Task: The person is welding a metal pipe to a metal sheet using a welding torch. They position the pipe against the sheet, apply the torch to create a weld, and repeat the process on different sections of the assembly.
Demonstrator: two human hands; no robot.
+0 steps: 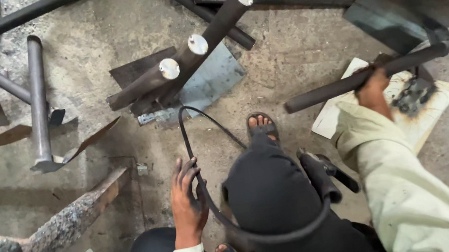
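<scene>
The right hand (373,88) is clenched around the handle of a spade (396,16), whose blade rests on the concrete floor (298,57) at the upper right, above a scorched white board (333,116). The left hand (185,194) has its fingers (186,169) loosely curled on a black cable (191,144) that loops over the person's raised knee (266,186). Three more pipes (188,58) lie on a steel plate (210,82) just ahead.
</scene>
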